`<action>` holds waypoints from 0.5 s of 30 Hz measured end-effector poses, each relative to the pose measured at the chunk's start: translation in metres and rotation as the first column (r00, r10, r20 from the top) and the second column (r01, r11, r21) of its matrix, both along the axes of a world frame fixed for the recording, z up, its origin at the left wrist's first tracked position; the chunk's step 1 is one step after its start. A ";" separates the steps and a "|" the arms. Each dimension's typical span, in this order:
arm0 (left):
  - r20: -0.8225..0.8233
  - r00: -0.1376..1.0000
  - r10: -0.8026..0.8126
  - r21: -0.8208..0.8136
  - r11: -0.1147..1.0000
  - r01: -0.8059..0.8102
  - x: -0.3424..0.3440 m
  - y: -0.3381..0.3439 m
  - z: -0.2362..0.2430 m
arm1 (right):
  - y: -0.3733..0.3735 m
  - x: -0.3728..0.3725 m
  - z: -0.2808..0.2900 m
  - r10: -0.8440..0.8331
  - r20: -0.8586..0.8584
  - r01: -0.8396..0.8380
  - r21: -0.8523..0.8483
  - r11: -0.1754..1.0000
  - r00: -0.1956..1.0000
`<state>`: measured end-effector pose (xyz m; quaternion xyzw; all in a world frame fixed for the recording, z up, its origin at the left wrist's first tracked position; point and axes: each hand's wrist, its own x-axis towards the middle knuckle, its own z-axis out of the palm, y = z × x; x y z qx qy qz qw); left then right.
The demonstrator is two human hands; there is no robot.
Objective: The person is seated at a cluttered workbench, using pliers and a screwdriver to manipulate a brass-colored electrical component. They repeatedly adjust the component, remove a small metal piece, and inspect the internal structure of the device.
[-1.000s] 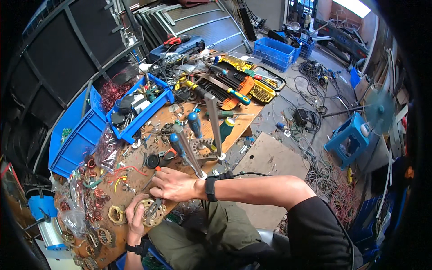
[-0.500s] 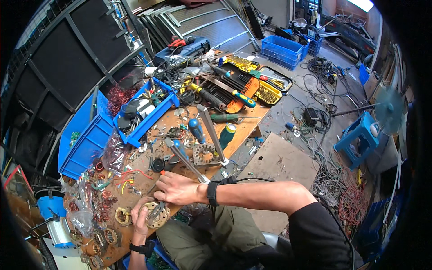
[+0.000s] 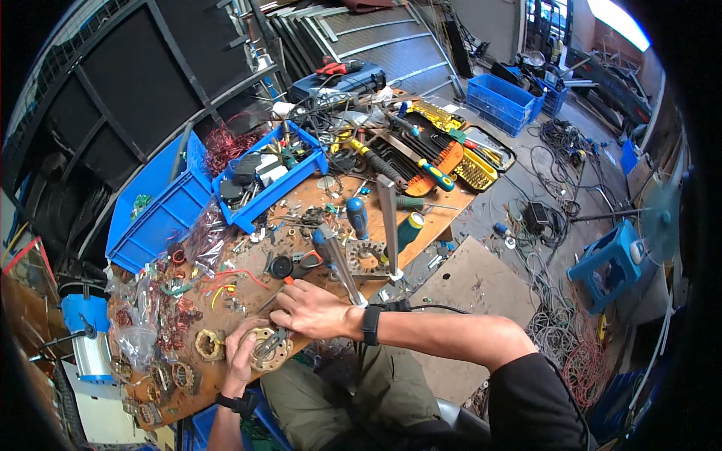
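My left hand (image 3: 241, 352) grips the left side of a round cream-coloured motor part (image 3: 263, 362), with holes round its rim, at the table's front edge. My right hand (image 3: 314, 310) bends over from the right, fingers curled down, at the upper side of that part. Below those fingers a grey metal piece (image 3: 280, 336) lies across the part's face. An orange tip (image 3: 288, 279) shows just above the right knuckles; whether it belongs to something in that hand is hidden. Beside my left hand rests a yellowish ring (image 3: 209, 345).
Two upright metal bars (image 3: 388, 225) and a slotted metal block (image 3: 366, 258) stand right of my hands. Screwdrivers (image 3: 356, 218), copper windings (image 3: 183, 322) and scraps litter the wooden table (image 3: 432, 218). Blue bins (image 3: 162, 225) line its left side. Cables (image 3: 571, 323) cover the floor.
The whole view has shifted, so the table and bins sit farther right. Both hands keep hold at the cream motor part, the right one slightly changed in angle.
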<state>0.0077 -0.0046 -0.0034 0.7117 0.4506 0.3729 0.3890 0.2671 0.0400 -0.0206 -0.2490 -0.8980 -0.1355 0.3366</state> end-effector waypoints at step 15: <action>0.090 0.996 -0.002 -0.063 0.998 0.007 -0.002 -0.001 0.000 | 0.000 0.001 0.007 0.017 0.076 -0.011 -0.076 0.997 0.997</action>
